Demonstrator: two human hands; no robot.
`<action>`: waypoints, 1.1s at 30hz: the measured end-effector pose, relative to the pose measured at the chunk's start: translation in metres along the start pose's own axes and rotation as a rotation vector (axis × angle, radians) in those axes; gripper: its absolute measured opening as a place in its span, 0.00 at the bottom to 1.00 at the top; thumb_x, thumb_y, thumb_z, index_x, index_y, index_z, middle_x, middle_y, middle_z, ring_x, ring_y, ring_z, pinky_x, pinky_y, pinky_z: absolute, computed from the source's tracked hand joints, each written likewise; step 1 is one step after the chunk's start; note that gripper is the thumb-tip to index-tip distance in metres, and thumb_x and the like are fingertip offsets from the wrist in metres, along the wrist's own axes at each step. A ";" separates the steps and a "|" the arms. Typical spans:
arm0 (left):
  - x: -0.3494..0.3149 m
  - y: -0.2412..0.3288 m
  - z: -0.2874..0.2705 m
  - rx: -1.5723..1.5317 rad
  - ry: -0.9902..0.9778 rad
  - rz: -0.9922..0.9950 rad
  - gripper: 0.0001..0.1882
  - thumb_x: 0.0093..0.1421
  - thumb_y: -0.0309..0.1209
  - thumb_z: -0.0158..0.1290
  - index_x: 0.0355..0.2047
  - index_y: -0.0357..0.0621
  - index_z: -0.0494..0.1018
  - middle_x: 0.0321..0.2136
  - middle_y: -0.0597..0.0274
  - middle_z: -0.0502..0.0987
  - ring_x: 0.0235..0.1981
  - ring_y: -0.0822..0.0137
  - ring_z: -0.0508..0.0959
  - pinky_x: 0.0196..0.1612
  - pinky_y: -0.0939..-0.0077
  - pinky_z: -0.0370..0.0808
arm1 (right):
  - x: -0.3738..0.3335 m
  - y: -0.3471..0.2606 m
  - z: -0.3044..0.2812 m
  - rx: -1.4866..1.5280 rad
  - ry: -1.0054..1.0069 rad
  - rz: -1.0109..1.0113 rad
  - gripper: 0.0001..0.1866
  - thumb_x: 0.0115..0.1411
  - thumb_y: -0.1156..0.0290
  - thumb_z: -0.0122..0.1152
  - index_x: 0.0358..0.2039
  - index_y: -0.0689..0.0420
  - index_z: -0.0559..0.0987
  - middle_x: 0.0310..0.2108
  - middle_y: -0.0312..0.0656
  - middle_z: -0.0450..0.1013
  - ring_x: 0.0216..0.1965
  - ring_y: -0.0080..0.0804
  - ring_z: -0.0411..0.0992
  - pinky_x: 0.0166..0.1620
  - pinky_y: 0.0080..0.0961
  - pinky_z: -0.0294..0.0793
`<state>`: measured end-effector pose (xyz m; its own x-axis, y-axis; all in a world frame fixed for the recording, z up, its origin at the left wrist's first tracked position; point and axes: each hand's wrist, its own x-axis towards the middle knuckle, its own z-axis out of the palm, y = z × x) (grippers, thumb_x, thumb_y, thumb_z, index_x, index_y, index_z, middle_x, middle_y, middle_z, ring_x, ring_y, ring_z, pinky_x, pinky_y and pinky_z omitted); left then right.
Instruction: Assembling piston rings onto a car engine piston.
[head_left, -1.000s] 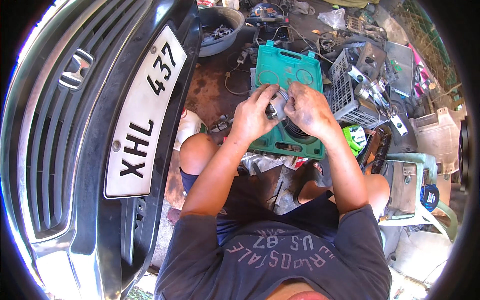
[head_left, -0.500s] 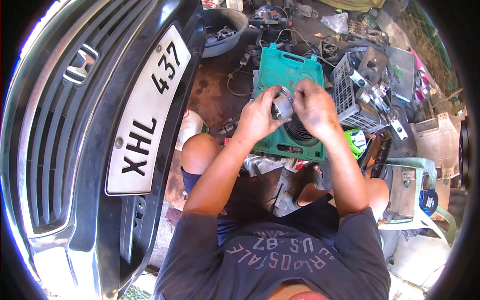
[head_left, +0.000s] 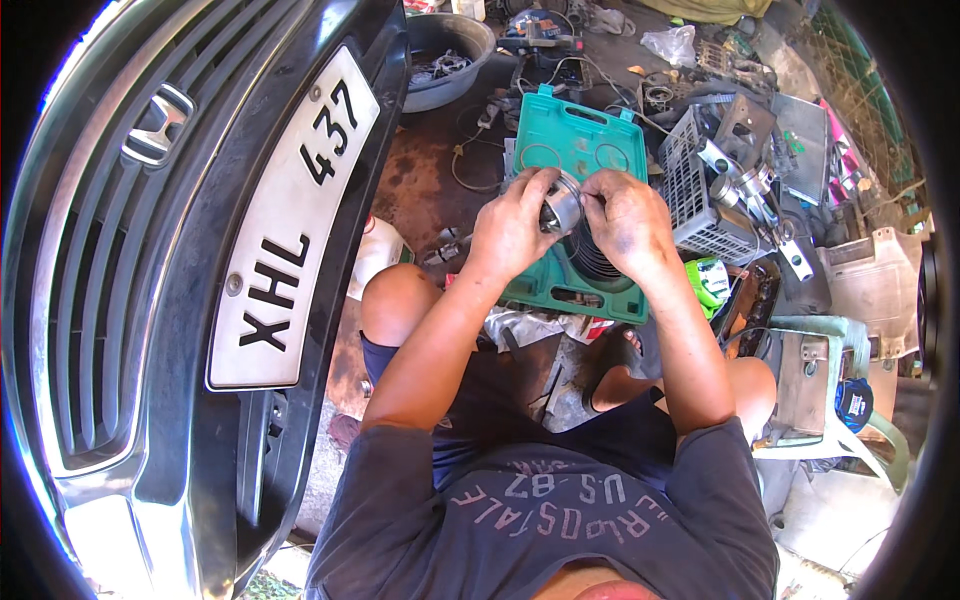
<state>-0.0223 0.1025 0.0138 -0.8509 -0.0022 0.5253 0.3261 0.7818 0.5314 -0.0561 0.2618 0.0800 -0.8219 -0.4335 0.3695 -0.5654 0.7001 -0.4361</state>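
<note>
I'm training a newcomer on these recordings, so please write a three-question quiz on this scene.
1. Which hand has thumb and fingers around the silvery, cylindrical metal part?
2. In the picture, what is just right of the teal plastic case: A) grey plastic lattice crate, B) red wooden barrel, C) yellow steel bucket?
3. True or false: the case is shut.
Key: 1. The left hand. 2. A. 3. False; it lies open.

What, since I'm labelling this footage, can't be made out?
All in the head view:
Metal piston: left side, behind the left hand.
Right hand: whether its fingertips pinch anything, too small to tell.
Green case: middle, partly behind both hands.
Car: partly cut off by the top edge.
</note>
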 end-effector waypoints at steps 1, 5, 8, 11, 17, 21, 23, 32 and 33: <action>0.000 0.000 0.000 0.031 0.002 0.024 0.40 0.36 0.30 0.68 0.51 0.45 0.62 0.46 0.50 0.74 0.41 0.50 0.78 0.39 0.62 0.77 | 0.000 -0.001 -0.001 0.000 0.000 0.001 0.04 0.50 0.73 0.59 0.28 0.58 0.77 0.29 0.50 0.75 0.33 0.51 0.74 0.35 0.40 0.73; -0.001 0.000 0.002 0.015 0.022 0.039 0.38 0.40 0.30 0.64 0.52 0.46 0.60 0.48 0.51 0.71 0.35 0.48 0.78 0.35 0.60 0.77 | -0.001 -0.002 0.000 -0.085 -0.063 0.029 0.05 0.50 0.72 0.57 0.27 0.59 0.74 0.28 0.53 0.75 0.32 0.54 0.74 0.35 0.44 0.73; -0.003 -0.002 0.006 0.048 0.000 0.030 0.37 0.41 0.29 0.63 0.52 0.44 0.59 0.48 0.51 0.71 0.35 0.48 0.78 0.35 0.60 0.77 | -0.002 -0.001 0.005 -0.114 -0.074 0.034 0.07 0.50 0.71 0.55 0.27 0.61 0.73 0.28 0.55 0.74 0.32 0.55 0.74 0.34 0.45 0.73; -0.004 -0.003 0.007 0.038 -0.002 0.017 0.37 0.41 0.29 0.63 0.52 0.44 0.59 0.49 0.50 0.71 0.35 0.47 0.78 0.35 0.59 0.77 | -0.001 0.000 0.005 -0.131 -0.091 0.031 0.08 0.50 0.71 0.55 0.28 0.62 0.72 0.27 0.56 0.74 0.32 0.56 0.73 0.34 0.45 0.73; -0.006 -0.006 0.008 0.058 -0.001 0.042 0.37 0.41 0.30 0.63 0.52 0.44 0.59 0.51 0.48 0.70 0.36 0.46 0.78 0.36 0.58 0.77 | -0.001 0.004 0.013 -0.124 -0.082 0.017 0.07 0.48 0.72 0.55 0.27 0.61 0.72 0.26 0.54 0.73 0.30 0.55 0.73 0.32 0.44 0.72; -0.005 -0.004 0.007 0.045 -0.003 0.039 0.37 0.41 0.31 0.63 0.52 0.47 0.60 0.51 0.48 0.70 0.36 0.46 0.78 0.37 0.59 0.77 | -0.001 0.013 0.017 -0.090 -0.074 0.008 0.06 0.48 0.73 0.56 0.26 0.59 0.71 0.24 0.53 0.72 0.29 0.54 0.72 0.32 0.44 0.71; -0.005 -0.004 0.007 0.041 -0.003 0.044 0.37 0.41 0.31 0.64 0.52 0.47 0.61 0.51 0.48 0.70 0.37 0.47 0.78 0.37 0.59 0.77 | 0.000 0.009 0.016 -0.081 -0.080 0.012 0.06 0.48 0.73 0.56 0.26 0.60 0.71 0.24 0.53 0.72 0.29 0.54 0.72 0.32 0.44 0.71; -0.005 -0.004 0.008 0.069 -0.005 0.044 0.37 0.39 0.29 0.65 0.52 0.49 0.62 0.50 0.50 0.71 0.35 0.47 0.79 0.36 0.60 0.77 | 0.001 0.006 0.012 -0.062 -0.145 0.040 0.09 0.49 0.69 0.56 0.28 0.62 0.72 0.27 0.56 0.73 0.31 0.56 0.72 0.34 0.45 0.71; -0.005 -0.004 0.008 0.047 -0.007 0.041 0.36 0.39 0.29 0.64 0.51 0.49 0.62 0.49 0.50 0.71 0.35 0.47 0.79 0.35 0.59 0.77 | 0.002 0.006 0.012 -0.068 -0.190 0.059 0.12 0.51 0.65 0.57 0.29 0.63 0.72 0.29 0.57 0.73 0.33 0.56 0.73 0.36 0.45 0.72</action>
<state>-0.0226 0.1043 0.0030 -0.8402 0.0349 0.5411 0.3411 0.8098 0.4774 -0.0619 0.2589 0.0679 -0.8554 -0.4854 0.1806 -0.5152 0.7613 -0.3937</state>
